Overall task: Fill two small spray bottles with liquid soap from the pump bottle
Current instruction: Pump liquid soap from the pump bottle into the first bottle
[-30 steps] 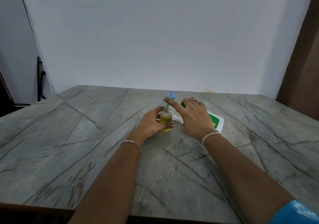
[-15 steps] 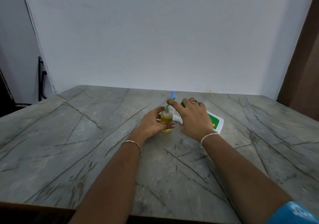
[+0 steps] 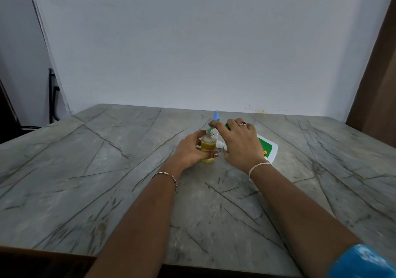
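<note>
My left hand [image 3: 189,151] grips a small clear bottle [image 3: 208,145] standing on the table, partly filled with yellow liquid and with its mouth uncovered. My right hand [image 3: 240,145] lies over the white pump bottle [image 3: 267,148] with the green label, which leans toward the small bottle. The index finger rests on the green pump head [image 3: 211,130], whose spout sits at the small bottle's mouth. A blue-topped spray part [image 3: 216,115] shows just behind the fingers; whatever is below it is hidden.
The grey veined stone table [image 3: 107,181] stretches wide to the left, right and front of the hands. A pale wall stands right behind its far edge. A dark frame [image 3: 52,97] stands off the table at the left.
My right index fingertip has shifted slightly right onto the pump head. My left hand and the small bottle have stayed in place.
</note>
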The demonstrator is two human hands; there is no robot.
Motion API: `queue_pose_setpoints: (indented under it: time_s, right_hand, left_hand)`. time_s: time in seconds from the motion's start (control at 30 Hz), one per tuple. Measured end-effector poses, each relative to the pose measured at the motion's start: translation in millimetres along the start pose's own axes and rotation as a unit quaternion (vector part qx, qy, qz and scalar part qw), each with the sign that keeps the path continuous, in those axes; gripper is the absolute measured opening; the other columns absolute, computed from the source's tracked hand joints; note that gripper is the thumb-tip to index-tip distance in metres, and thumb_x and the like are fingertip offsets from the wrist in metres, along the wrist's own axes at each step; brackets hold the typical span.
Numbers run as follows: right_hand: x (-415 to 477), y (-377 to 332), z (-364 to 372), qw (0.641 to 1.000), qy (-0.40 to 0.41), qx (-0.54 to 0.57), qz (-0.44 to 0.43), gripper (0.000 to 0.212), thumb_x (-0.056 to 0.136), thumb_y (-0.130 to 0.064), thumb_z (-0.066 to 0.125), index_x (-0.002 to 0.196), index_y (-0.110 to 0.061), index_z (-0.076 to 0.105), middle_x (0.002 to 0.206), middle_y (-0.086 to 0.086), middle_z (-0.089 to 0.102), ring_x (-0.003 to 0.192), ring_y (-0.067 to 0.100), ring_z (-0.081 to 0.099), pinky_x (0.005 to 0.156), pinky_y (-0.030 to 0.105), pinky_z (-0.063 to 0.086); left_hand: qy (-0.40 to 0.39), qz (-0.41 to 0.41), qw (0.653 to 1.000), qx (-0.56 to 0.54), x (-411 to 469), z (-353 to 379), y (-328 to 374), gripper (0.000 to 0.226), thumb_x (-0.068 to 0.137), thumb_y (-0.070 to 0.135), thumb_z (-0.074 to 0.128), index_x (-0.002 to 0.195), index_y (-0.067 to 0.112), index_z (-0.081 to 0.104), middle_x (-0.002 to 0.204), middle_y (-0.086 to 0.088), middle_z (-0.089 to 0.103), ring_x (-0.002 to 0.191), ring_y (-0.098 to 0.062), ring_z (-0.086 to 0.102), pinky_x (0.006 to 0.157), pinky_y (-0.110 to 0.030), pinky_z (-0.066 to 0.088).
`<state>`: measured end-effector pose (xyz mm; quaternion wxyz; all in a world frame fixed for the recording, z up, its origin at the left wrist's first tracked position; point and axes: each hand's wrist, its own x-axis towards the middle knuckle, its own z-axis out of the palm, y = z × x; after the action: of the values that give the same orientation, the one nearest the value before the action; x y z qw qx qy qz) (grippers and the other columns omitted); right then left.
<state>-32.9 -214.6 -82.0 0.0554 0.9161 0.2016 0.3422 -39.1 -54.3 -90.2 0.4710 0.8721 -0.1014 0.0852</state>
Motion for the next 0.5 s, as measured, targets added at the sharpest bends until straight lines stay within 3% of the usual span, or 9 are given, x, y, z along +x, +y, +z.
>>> queue_pose_setpoints:
  time_s: [0.13,0.23,0.5]
  right_hand:
    - [-4.0,5.1,0.6,1.0,0.004,-0.013,-0.013,0.087,0.077,-0.028,0.067,0.142,-0.039,0.01,0.112,0.01,0.055,0.106,0.031,0.052,0.09,0.043,0.043]
    - [-5.8,6.6,-0.6,1.0,-0.001,-0.02,-0.016,0.089,0.079,-0.027,0.065,0.144,-0.04,0.005,0.114,0.01,0.054,0.107,0.031,0.052,0.089,0.042,0.042]
    - [1.2,-0.1,-1.3,1.0,-0.004,-0.004,0.0,0.076,0.082,-0.032,0.063,0.141,-0.035,0.016,0.123,0.008,0.052,0.115,0.03,0.048,0.097,0.042,0.04]
  left_hand:
    - [0.0,-0.006,1.0,0.003,-1.3,0.1,1.2,0.079,0.072,0.029,0.082,0.14,0.019,0.043,0.136,-0.007,0.055,0.125,-0.025,0.051,0.105,-0.037,0.041]
    - [0.0,-0.005,1.0,0.009,-1.6,0.6,1.7,0.08,0.073,0.029,0.081,0.141,0.018,0.041,0.138,-0.007,0.053,0.126,-0.024,0.05,0.101,-0.032,0.04]
    - [0.0,-0.003,1.0,0.0,-2.3,-0.3,2.6,0.078,0.072,0.027,0.082,0.139,0.019,0.044,0.136,-0.006,0.056,0.123,-0.022,0.052,0.095,-0.026,0.039]
